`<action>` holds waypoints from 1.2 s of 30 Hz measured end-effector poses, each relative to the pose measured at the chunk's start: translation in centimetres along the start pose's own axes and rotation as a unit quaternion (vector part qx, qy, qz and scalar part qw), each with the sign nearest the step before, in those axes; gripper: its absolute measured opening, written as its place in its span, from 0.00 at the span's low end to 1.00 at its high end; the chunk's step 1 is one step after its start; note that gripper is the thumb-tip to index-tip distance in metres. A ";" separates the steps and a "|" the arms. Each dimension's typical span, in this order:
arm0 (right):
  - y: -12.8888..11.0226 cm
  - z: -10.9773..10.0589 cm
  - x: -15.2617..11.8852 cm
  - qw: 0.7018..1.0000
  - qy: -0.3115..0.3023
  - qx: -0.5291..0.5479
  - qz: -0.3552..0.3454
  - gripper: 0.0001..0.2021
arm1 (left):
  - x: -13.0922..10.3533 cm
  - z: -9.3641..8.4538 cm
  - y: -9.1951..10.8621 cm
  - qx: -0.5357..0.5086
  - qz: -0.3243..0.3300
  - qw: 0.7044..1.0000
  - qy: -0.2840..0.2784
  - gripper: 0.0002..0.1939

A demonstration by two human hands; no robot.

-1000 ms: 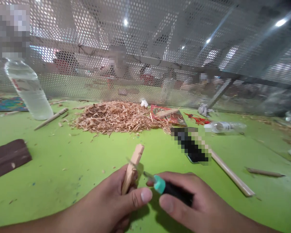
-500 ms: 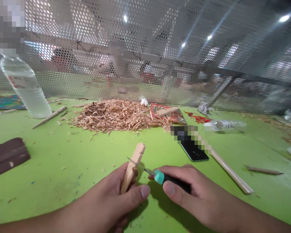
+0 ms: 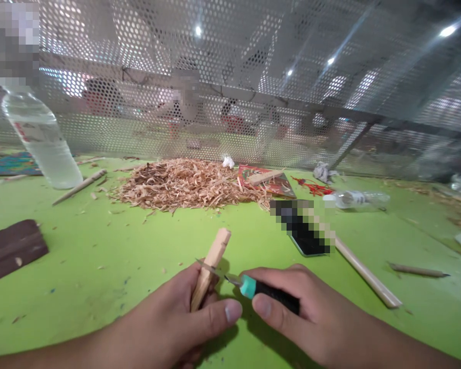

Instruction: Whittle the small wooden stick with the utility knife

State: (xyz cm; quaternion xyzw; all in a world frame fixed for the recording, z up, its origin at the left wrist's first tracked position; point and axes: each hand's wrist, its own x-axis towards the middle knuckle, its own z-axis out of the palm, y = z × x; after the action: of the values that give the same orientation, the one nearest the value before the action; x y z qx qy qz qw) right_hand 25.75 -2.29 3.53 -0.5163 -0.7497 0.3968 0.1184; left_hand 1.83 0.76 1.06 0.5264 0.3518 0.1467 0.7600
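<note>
My left hand (image 3: pixel 176 312) is closed round the lower part of a short, pale wooden stick (image 3: pixel 217 249), which tilts up and to the right with facets cut near its top. In my right hand (image 3: pixel 303 312) is a carving knife (image 3: pixel 269 294) with a black handle and a teal collar. Its thin blade lies across the stick just above my left fingers, the tip reaching past the stick's left side. My left thumb points toward the knife handle, a little apart from it. The fingers behind the stick are partly hidden.
A heap of wood shavings (image 3: pixel 184 184) lies on the green table (image 3: pixel 111 297). Right of it are a phone (image 3: pixel 307 243), a wooden rod (image 3: pixel 369 271), a pencil (image 3: pixel 418 270) and a bottle lying down (image 3: pixel 361 200). At left are a water bottle (image 3: pixel 46 138) and a brown piece (image 3: pixel 15 246).
The knife blade has moved down the wooden stick toward my left fingers, and my right hand has shifted slightly left with it. The stick stays nearly in place.
</note>
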 end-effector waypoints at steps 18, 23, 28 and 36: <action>0.6 1.3 0.1 0.903 -0.133 0.389 0.128 0.38 | 0.2 1.0 -0.6 0.012 0.034 0.999 0.009 0.27; 0.1 1.5 0.2 0.864 -0.145 0.455 0.161 0.41 | 0.1 0.8 -0.4 0.024 0.026 0.999 -0.009 0.24; 0.3 1.0 0.4 0.855 -0.146 0.476 0.146 0.38 | 0.4 0.7 -0.1 -0.003 0.051 0.999 -0.016 0.25; 0.7 1.0 -0.3 0.960 -0.009 0.276 0.038 0.26 | 0.0 0.4 0.0 -0.044 0.062 0.997 -0.029 0.29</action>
State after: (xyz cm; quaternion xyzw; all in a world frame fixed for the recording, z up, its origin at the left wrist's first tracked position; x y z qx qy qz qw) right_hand 25.76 -2.90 2.38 -0.4885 -0.5916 0.5970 0.2346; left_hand 2.08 0.48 1.11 0.5172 0.2896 0.1934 0.7818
